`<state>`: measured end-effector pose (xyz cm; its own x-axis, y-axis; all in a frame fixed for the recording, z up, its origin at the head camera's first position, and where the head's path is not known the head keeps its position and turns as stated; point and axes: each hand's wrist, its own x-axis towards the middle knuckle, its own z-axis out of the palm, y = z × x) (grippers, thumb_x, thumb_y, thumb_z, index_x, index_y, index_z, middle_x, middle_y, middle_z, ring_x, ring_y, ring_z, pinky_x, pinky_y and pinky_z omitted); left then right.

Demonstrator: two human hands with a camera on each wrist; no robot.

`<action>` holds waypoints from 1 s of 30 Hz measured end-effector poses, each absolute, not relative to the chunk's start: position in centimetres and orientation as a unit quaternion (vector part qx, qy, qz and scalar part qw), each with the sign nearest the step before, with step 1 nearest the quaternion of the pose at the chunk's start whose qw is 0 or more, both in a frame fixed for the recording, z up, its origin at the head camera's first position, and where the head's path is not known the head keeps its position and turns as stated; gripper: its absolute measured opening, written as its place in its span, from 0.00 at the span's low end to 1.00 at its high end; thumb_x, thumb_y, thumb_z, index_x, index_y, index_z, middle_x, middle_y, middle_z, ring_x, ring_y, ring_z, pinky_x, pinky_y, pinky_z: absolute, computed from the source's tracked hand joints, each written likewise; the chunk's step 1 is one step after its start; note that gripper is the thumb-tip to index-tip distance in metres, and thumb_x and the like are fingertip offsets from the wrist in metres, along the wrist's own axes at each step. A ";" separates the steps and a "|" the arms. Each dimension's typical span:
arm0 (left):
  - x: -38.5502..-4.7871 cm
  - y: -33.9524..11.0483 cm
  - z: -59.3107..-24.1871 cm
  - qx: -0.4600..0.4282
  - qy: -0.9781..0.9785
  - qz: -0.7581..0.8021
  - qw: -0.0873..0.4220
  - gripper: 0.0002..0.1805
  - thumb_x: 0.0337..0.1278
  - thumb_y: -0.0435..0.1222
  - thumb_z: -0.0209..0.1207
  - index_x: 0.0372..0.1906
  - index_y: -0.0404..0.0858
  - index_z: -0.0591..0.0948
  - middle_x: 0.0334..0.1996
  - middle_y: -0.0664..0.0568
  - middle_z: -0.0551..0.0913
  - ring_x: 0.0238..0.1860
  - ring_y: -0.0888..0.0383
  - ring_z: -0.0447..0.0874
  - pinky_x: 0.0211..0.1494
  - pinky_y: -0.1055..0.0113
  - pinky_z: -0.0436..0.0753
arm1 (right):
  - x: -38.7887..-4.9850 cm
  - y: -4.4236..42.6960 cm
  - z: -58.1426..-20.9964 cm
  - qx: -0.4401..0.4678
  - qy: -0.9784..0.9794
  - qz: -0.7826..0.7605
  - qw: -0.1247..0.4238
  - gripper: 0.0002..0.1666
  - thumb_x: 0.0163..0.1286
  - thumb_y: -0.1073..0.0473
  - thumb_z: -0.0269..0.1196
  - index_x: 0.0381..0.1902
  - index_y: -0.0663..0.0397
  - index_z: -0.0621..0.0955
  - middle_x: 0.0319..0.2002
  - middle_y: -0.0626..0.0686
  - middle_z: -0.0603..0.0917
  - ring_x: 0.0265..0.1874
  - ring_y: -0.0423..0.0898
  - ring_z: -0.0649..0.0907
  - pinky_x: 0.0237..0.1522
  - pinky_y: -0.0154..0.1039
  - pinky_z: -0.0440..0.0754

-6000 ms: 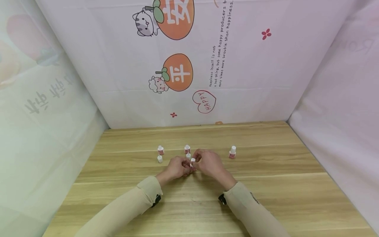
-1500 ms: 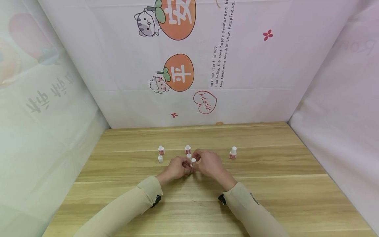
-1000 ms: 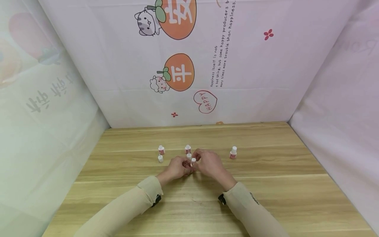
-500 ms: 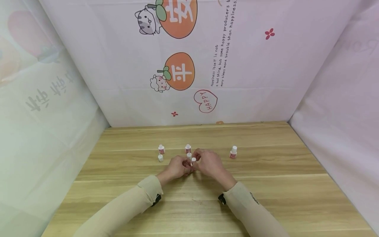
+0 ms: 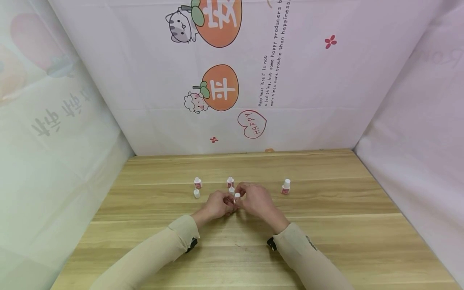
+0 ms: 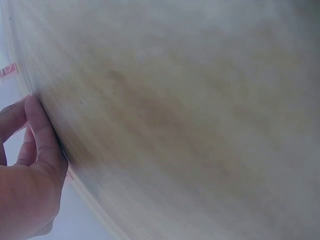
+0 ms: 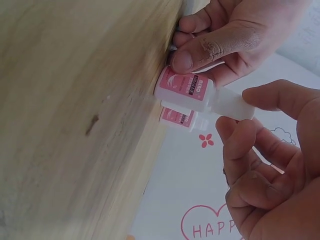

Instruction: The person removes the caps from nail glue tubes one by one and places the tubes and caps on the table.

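Note:
In the head view, my left hand (image 5: 217,204) and right hand (image 5: 256,199) meet over one small glue bottle near the table's middle. The right wrist view shows this white glue bottle (image 7: 185,90) with a pink label, upright on the table. My left thumb and fingers grip its body. My right thumb and fingers pinch its white cap (image 7: 235,106), which sits at the bottle's neck. Whether the cap is tight cannot be seen. At the edge of the left wrist view, the left fingers (image 6: 42,130) are bent beside the tabletop, and the bottle is mostly hidden.
Just beyond the hands stands an uncapped glue bottle (image 5: 230,183), its cap (image 5: 231,191) before it. Farther left is another uncapped bottle (image 5: 197,183) with a cap (image 5: 197,194) in front. A capped bottle (image 5: 286,187) stands to the right. White printed cloth (image 5: 290,129) borders the wooden table (image 5: 232,257).
Both hands stay on the same bottle and cap, with hardly any visible movement. The head view has shifted very slightly; the other bottles and caps stand where they were.

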<state>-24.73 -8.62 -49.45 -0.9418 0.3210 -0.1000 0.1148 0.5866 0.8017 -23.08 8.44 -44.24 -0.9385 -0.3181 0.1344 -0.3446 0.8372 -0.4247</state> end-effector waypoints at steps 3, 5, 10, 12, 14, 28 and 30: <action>-24.7 -8.6 -49.4 0.124 0.886 0.432 0.115 0.10 0.50 0.23 0.61 0.37 0.35 0.86 0.26 0.50 0.87 0.22 0.66 0.80 0.26 0.73 0.83 | -23.1 8.5 -44.2 0.162 -0.959 0.231 0.024 0.09 0.60 0.51 0.71 0.37 0.41 0.82 0.33 0.43 0.85 0.31 0.41 0.80 0.33 0.38 0.77; -24.7 -8.6 -49.4 0.121 0.885 0.433 0.116 0.10 0.50 0.23 0.61 0.37 0.35 0.86 0.26 0.50 0.87 0.22 0.66 0.80 0.26 0.73 0.83 | -23.1 8.5 -44.2 0.156 -0.960 0.230 0.022 0.09 0.60 0.50 0.71 0.36 0.40 0.82 0.32 0.43 0.84 0.30 0.40 0.79 0.32 0.38 0.76; -24.8 -8.6 -49.4 0.119 0.881 0.441 0.123 0.09 0.51 0.23 0.61 0.37 0.35 0.86 0.26 0.50 0.87 0.22 0.66 0.80 0.26 0.73 0.84 | -23.1 8.5 -44.1 0.163 -0.961 0.221 0.028 0.07 0.60 0.51 0.70 0.35 0.39 0.82 0.33 0.42 0.85 0.31 0.41 0.80 0.34 0.38 0.78; -24.7 -8.6 -49.4 0.122 0.882 0.439 0.121 0.08 0.52 0.24 0.62 0.37 0.35 0.86 0.26 0.50 0.87 0.23 0.66 0.80 0.27 0.73 0.84 | -23.0 8.5 -44.1 0.169 -0.960 0.221 0.032 0.07 0.59 0.52 0.69 0.36 0.40 0.82 0.34 0.43 0.86 0.33 0.42 0.81 0.35 0.39 0.79; -24.7 -8.6 -49.4 0.126 0.884 0.435 0.118 0.08 0.52 0.24 0.62 0.37 0.35 0.86 0.26 0.50 0.87 0.23 0.66 0.80 0.26 0.73 0.83 | -23.0 8.5 -44.1 0.170 -0.959 0.224 0.033 0.08 0.59 0.52 0.69 0.37 0.40 0.83 0.35 0.43 0.86 0.33 0.42 0.81 0.35 0.39 0.79; -24.7 -8.5 -49.4 0.128 0.889 0.426 0.110 0.06 0.53 0.25 0.64 0.36 0.35 0.86 0.27 0.48 0.88 0.23 0.66 0.81 0.26 0.73 0.83 | -23.1 8.5 -44.5 0.182 -0.953 0.239 0.034 0.08 0.59 0.54 0.70 0.37 0.42 0.83 0.34 0.44 0.85 0.33 0.43 0.81 0.36 0.39 0.79; -24.7 -8.6 -49.3 0.129 0.890 0.423 0.110 0.06 0.53 0.25 0.64 0.36 0.35 0.86 0.27 0.48 0.88 0.23 0.65 0.81 0.27 0.74 0.82 | -23.2 8.5 -44.5 0.179 -0.953 0.243 0.034 0.08 0.59 0.54 0.70 0.37 0.42 0.83 0.35 0.45 0.86 0.33 0.43 0.81 0.36 0.39 0.79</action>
<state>-24.68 -8.57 -49.32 -0.9426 0.3227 -0.0863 0.1371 0.6094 0.7809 -23.18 8.53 -44.46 -0.9338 -0.3245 0.1507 -0.3571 0.8181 -0.4508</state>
